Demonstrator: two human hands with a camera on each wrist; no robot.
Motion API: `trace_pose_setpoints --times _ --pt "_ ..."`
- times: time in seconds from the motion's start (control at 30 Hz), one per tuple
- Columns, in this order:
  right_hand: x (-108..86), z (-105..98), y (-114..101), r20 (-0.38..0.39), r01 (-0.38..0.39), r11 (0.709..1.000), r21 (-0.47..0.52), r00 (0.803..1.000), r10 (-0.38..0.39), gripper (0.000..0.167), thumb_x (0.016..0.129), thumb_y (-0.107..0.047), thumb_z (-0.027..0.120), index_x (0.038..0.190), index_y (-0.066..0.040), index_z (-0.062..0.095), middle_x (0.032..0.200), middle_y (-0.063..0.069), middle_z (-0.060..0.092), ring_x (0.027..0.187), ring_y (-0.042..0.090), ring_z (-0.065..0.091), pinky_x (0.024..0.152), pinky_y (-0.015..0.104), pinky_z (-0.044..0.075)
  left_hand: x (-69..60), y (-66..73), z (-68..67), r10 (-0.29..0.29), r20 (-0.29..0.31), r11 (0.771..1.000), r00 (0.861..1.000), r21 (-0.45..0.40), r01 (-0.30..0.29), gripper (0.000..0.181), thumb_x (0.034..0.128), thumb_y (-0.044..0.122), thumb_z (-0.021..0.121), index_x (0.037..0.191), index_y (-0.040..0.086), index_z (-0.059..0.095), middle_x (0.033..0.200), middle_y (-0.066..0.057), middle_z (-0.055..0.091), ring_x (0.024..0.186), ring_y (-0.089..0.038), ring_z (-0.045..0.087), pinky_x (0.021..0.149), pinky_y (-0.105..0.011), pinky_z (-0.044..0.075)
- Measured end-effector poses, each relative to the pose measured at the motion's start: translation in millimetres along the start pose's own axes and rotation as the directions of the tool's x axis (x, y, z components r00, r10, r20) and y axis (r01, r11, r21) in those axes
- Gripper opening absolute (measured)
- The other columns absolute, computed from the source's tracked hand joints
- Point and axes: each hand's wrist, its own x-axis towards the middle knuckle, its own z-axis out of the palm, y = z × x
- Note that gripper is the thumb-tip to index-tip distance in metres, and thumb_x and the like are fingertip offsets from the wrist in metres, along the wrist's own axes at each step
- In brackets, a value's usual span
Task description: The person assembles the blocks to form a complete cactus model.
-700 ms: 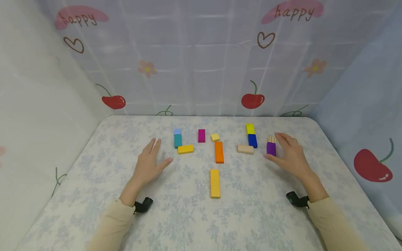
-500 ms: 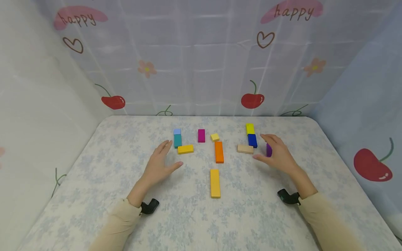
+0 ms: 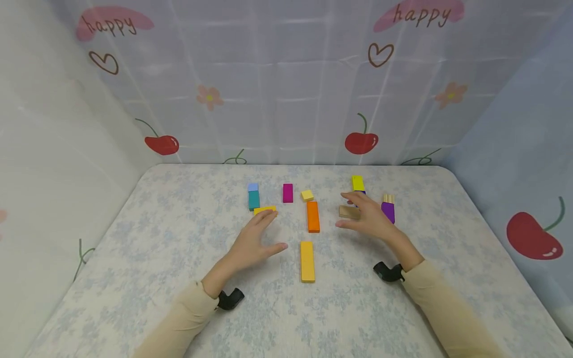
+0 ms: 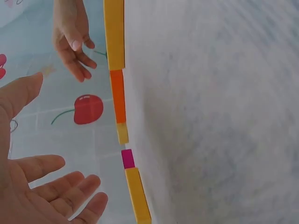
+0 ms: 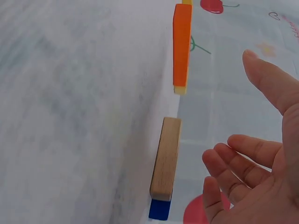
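Note:
My left hand (image 3: 250, 243) hovers with fingers spread and nothing in its grasp, its fingertips overlapping a yellow block (image 3: 264, 209) in the head view. My right hand (image 3: 369, 217), also holding nothing, is over the plain wooden block (image 3: 348, 212), thumb and fingers apart; it hides most of a blue block (image 5: 160, 209). Between the hands lie an orange block (image 3: 313, 217), a small pale yellow block (image 3: 307, 195) and, closer to me, a long golden block (image 3: 307, 262). A magenta block (image 3: 288, 193) lies behind, left of the pale one.
Teal (image 3: 253, 201) and light blue (image 3: 252, 187) blocks lie end to end at the left. Toward the right are a bright yellow block (image 3: 357, 183) and a purple block (image 3: 388, 213) with beige sticks (image 3: 388, 198) behind it. A printed curtain (image 3: 286, 89) hangs beyond the patterned tabletop (image 3: 179, 189).
Both hands have moved inward. The left went right toward the yellow block; the right went left from the purple block to above the wooden one. The blocks have not moved.

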Motion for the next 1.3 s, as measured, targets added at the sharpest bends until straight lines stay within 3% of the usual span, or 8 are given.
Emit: trace_pose_setpoints --times 0.2,0.43,0.53,0.67,0.97,1.3 --pt "9.9 6 -3 0.023 0.011 1.000 -0.004 1.000 -0.011 0.084 0.078 -0.040 0.082 0.144 -0.003 0.046 0.142 0.017 0.049 0.124 0.036 0.050 0.103 0.059 0.043 0.7 7.3 7.8 -0.021 0.078 0.999 0.997 -0.029 0.024 0.084 0.0839 0.047 0.074 0.152 0.012 0.037 0.158 -0.009 0.033 0.144 -0.029 0.034 0.114 -0.054 0.033" --pt "24.3 16 -5 0.058 0.069 0.997 0.031 0.996 -0.070 0.081 0.076 -0.037 0.084 0.141 -0.002 0.050 0.136 0.017 0.052 0.118 0.032 0.055 0.098 0.052 0.050 2.9 12.6 19.2 0.036 0.134 0.998 0.990 -0.047 -0.030 0.084 0.0834 0.045 0.075 0.150 0.008 0.040 0.155 -0.007 0.038 0.142 -0.027 0.037 0.115 -0.050 0.034" --pt "30.8 20 -6 0.066 0.094 0.995 0.029 0.993 -0.095 0.080 0.075 -0.034 0.085 0.139 -0.001 0.052 0.133 0.017 0.054 0.115 0.032 0.057 0.092 0.047 0.053 2.9 14.7 24.2 0.045 0.163 0.997 0.986 -0.073 -0.033 0.084 0.0832 0.044 0.075 0.150 0.007 0.040 0.153 -0.008 0.039 0.140 -0.028 0.039 0.114 -0.050 0.035" --pt "37.9 25 -9 0.099 0.083 0.996 0.039 0.991 -0.086 0.081 0.073 -0.032 0.087 0.139 -0.001 0.052 0.132 0.017 0.055 0.114 0.031 0.057 0.094 0.048 0.052 1.2 15.5 29.8 0.046 0.191 0.995 0.980 -0.095 -0.028 0.082 0.0827 0.045 0.075 0.149 0.008 0.042 0.151 -0.007 0.042 0.137 -0.029 0.043 0.112 -0.051 0.038" --pt "49.1 32 -12 0.191 0.038 0.999 0.039 0.981 -0.045 0.082 0.074 -0.033 0.086 0.141 -0.002 0.050 0.133 0.014 0.055 0.116 0.029 0.055 0.103 0.051 0.047 -3.2 12.8 38.7 0.077 0.218 0.987 0.973 -0.157 -0.043 0.084 0.0775 0.043 0.081 0.145 0.008 0.047 0.145 -0.004 0.047 0.124 -0.021 0.052 0.106 -0.046 0.044" --pt "53.0 33 -12 0.225 0.059 0.998 0.020 0.972 -0.062 0.083 0.072 -0.034 0.087 0.139 0.000 0.052 0.126 0.013 0.059 0.113 0.027 0.056 0.103 0.047 0.047 -5.9 14.2 40.7 0.107 0.232 0.988 0.967 -0.134 -0.077 0.083 0.0739 0.039 0.085 0.142 0.006 0.051 0.144 -0.006 0.048 0.130 -0.024 0.048 0.108 -0.049 0.041"
